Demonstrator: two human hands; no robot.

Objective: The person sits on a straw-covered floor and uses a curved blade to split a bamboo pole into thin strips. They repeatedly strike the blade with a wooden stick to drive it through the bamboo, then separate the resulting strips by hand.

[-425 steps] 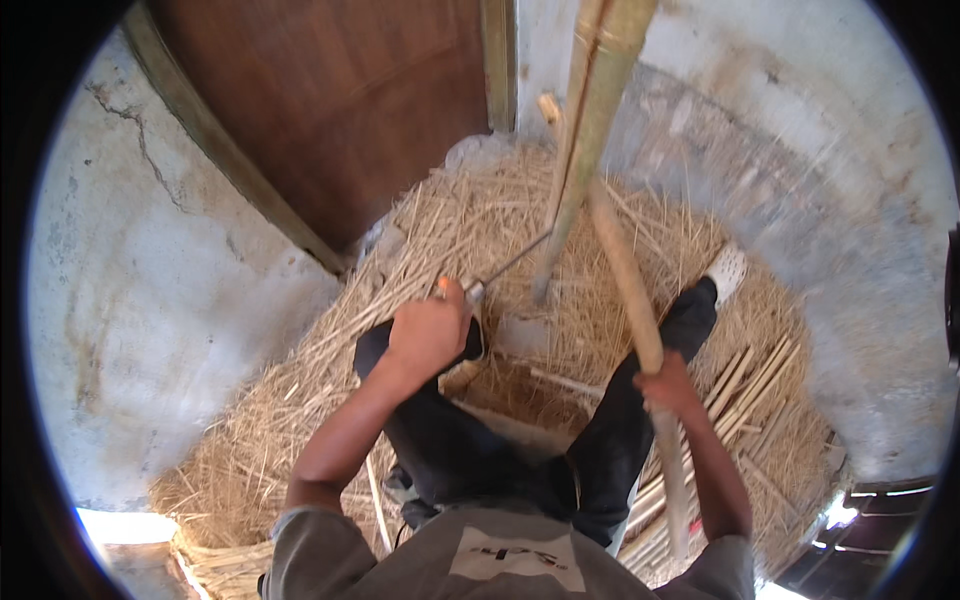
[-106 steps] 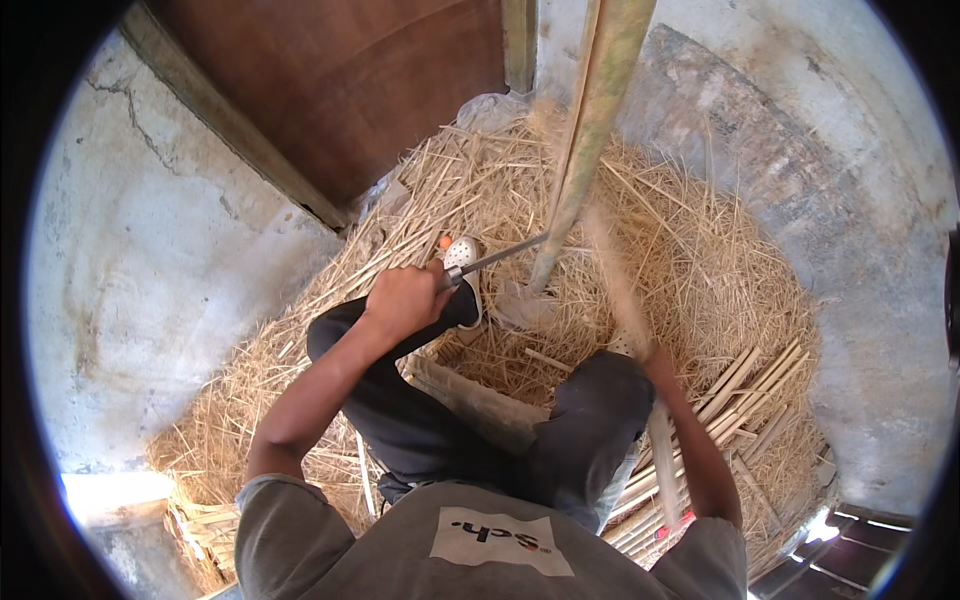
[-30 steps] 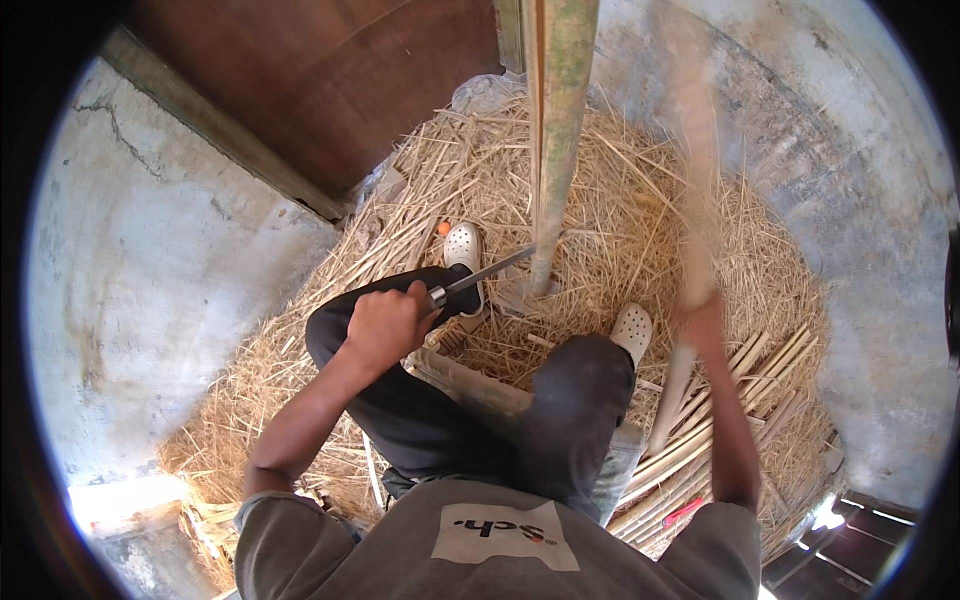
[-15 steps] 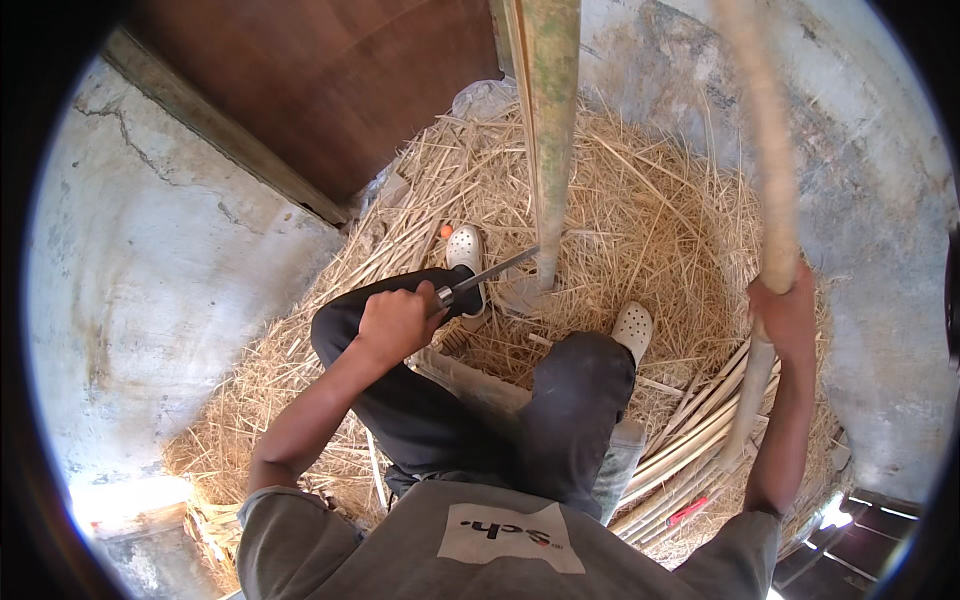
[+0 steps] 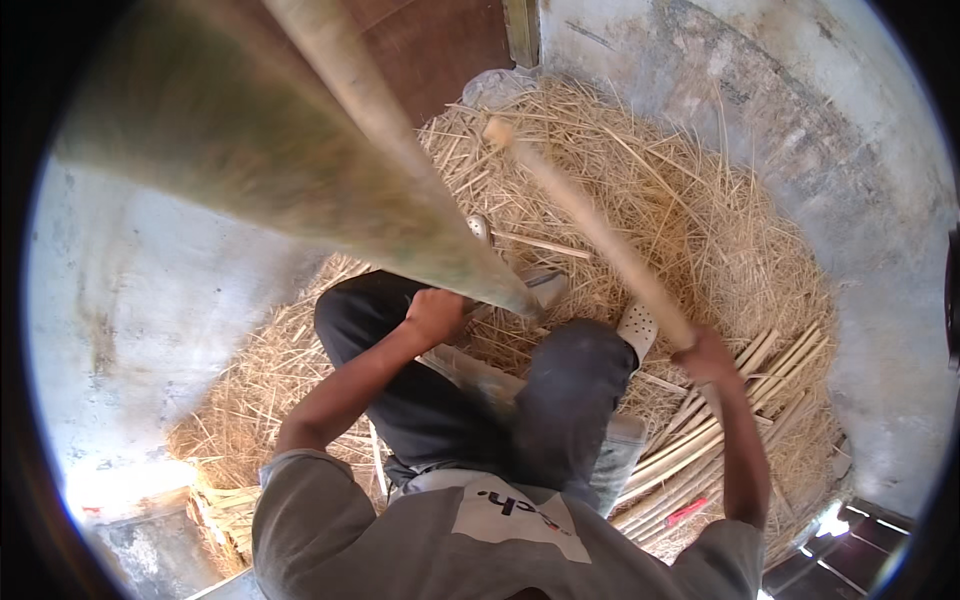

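My left hand point(image 5: 437, 316) is closed round the handle of a knife. Its blade mostly hides behind a split bamboo pole point(image 5: 400, 215). The pole leans steeply toward the upper left, smeared by motion, with its lower end just past the hand. A paler length of bamboo point(image 5: 345, 75) runs along its upper side. In my right hand point(image 5: 708, 360) is a thick wooden stick point(image 5: 610, 245), gripped near its lower end. It slants up and left, its far tip over the straw, apart from the pole.
Straw and shavings point(image 5: 690, 200) cover the floor between curved-looking pale walls point(image 5: 860, 150). Bamboo strips point(image 5: 680, 465) lie in a pile at the right, with a red object point(image 5: 687, 512) on them. A brown door panel point(image 5: 450, 50) stands at the back. My white clog point(image 5: 637, 330) rests on the straw.
The bamboo pole has tipped from nearly upright toward the upper left and closer to me. My right hand has moved inward and the stick has swung down to the left.
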